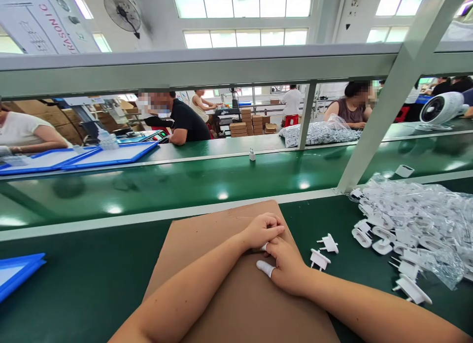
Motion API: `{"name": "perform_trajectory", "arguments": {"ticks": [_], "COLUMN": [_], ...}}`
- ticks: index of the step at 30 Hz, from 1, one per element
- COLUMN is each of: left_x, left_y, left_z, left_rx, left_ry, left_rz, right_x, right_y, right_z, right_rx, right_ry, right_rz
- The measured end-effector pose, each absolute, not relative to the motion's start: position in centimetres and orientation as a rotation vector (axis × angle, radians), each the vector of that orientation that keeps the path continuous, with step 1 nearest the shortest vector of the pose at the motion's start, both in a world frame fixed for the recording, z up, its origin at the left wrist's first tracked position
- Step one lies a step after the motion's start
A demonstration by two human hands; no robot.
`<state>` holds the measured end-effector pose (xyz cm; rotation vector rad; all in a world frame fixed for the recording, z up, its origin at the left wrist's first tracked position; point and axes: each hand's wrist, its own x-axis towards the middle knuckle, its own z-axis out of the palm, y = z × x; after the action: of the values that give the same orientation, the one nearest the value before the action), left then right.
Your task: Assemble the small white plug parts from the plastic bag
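Both my hands rest together on a brown cardboard sheet (207,289) on the green bench. My left hand (261,229) lies curled over the fingers of my right hand (286,266), fingers closed. A white rubber cot covers my right thumb. Whether anything sits between the clasped fingers is hidden. Two white plug parts with metal prongs (320,258) (328,243) lie just right of my right hand.
A clear bag and pile of white plug parts (410,224) fills the right side. A green conveyor belt (185,180) runs across behind, with one white part (252,154) on it. Blue trays (107,155) (15,271) lie left. Other people work opposite. A grey frame post (384,101) slants at right.
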<state>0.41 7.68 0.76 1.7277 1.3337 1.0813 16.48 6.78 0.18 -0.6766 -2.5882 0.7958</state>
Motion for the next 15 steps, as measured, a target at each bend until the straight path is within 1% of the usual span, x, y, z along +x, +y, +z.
{"name": "perform_trajectory", "arguments": {"ticks": [15], "left_x": [0.45], "left_y": [7.54], "left_z": [1.15], "left_rx": [1.746], "left_ry": [1.324], "left_rz": [1.071], "right_x": [16.5], "right_y": [6.7], "right_z": [0.42], "right_rx": [-0.683], "right_ry": [-2.604], "right_rz": [0.802]}}
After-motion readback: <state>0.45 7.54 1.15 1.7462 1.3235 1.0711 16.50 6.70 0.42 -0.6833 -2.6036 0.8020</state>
